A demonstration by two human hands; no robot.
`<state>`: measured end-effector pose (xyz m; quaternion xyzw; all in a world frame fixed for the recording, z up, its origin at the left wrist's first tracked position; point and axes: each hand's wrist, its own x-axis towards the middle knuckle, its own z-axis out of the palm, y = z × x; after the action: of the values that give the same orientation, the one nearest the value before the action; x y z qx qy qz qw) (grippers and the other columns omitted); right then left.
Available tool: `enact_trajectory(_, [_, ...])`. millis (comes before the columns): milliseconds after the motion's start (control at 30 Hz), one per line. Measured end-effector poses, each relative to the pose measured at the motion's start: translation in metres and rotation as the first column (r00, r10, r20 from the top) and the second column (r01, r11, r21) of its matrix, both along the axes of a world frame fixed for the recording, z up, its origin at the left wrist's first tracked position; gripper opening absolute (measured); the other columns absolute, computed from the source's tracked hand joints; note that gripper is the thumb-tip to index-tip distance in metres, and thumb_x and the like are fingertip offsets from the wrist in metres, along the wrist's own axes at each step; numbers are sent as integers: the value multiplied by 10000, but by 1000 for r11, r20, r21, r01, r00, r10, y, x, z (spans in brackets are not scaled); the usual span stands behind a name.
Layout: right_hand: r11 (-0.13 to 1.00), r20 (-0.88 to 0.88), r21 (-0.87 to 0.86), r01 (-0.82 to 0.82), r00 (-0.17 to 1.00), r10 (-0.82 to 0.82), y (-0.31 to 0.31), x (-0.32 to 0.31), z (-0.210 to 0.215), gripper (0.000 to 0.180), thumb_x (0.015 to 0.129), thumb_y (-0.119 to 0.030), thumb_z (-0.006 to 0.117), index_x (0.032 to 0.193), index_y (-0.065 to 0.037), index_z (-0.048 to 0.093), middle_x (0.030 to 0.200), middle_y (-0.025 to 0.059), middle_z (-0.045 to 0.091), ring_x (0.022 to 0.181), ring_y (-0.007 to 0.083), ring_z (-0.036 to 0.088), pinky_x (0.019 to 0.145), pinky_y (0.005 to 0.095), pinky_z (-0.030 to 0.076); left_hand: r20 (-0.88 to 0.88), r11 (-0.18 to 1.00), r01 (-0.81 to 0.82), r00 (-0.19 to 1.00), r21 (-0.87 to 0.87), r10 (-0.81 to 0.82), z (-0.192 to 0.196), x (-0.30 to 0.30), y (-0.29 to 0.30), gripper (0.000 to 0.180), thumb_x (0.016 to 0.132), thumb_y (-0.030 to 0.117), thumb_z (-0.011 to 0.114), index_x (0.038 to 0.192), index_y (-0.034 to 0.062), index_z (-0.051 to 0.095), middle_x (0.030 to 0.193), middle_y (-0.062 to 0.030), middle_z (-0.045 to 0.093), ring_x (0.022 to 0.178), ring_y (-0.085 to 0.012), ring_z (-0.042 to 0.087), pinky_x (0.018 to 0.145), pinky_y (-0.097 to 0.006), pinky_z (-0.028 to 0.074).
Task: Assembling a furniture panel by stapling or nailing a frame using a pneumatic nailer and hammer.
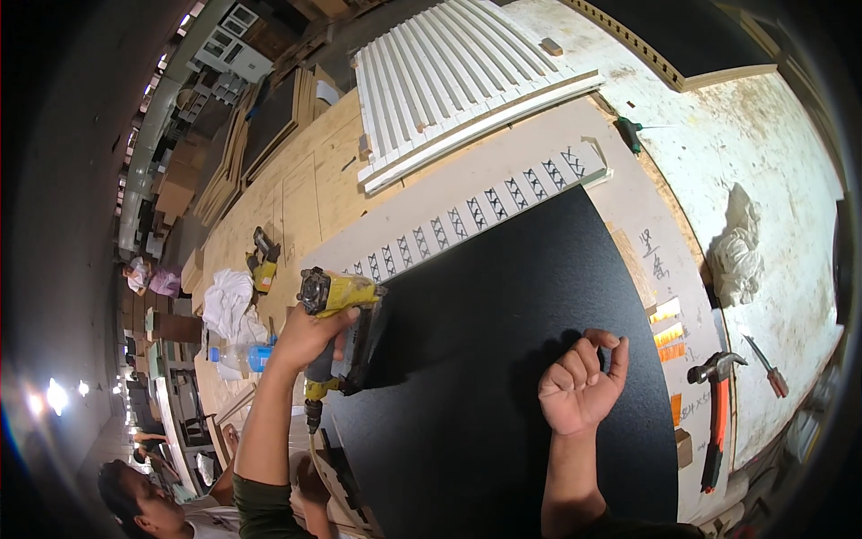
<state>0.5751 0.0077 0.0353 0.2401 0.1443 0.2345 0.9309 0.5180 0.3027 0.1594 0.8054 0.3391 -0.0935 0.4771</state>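
My left hand (314, 334) is wrapped round the grip of a yellow and black nail gun (350, 293). The gun stands over the left edge of a large black panel (503, 287), with a metal air-hose fitting (313, 413) at the end of its handle. Whether its nose touches the panel is hard to see. Over the panel's right part, my right hand (584, 382) is turned palm up, its fingers loosely curled in and nothing visible in them. A pale board (449, 225) with a row of black crossed marks runs along the panel's far edge.
White slatted strips (458, 72) lie at the back. A hammer (716, 404), screwdriver (768, 368), green-handled tool (630, 133) and white cloth (740, 260) are on the right. A second yellow tool (262, 260), rag (229, 301) and bottle (242, 357) sit left. A co-worker (148, 508) is at lower left.
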Motion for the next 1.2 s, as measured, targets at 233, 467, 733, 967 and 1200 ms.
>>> enact_trajectory(233, [1000,-5,-2,0,1000,0,1,0,-1,337,915,-416,433,881,-129,607,508,-33,330,446,75,273,481,230,244,-22,997,-24,999,69,26,-2,1,-5,218,826,135,613,981,-7,556,665,-34,522,444,-135,519,405,-265,430])
enact_trajectory(467, [1000,10,4,19,1000,-20,0,1,1,317,925,-391,433,885,-122,596,531,-39,298,457,67,247,491,232,235,4,999,52,999,14,-52,7,17,-17,258,819,168,630,987,-5,539,671,-46,521,455,-139,525,408,-265,438])
enact_trajectory(733, [1000,6,7,23,1000,-23,-2,3,0,332,916,-408,434,883,-130,613,513,-32,337,457,78,281,494,229,251,-69,1000,-13,998,-9,13,3,24,-17,268,813,171,635,992,-8,547,650,-46,517,468,-138,528,401,-274,450])
enact_trajectory(967, [999,2,16,34,999,-34,-2,3,-2,339,917,-413,433,892,-129,617,515,-32,338,457,78,282,493,230,253,-71,998,-55,996,25,57,1,21,-20,243,821,169,647,991,12,574,675,-23,533,505,-98,521,409,-254,467])
enact_trajectory(1200, [999,-6,30,26,1000,-26,-2,2,0,333,915,-409,436,884,-132,618,511,-34,334,460,77,287,497,232,258,-59,999,-39,997,31,40,2,20,-19,274,818,201,658,990,5,573,706,-22,538,516,-95,516,417,-244,477])
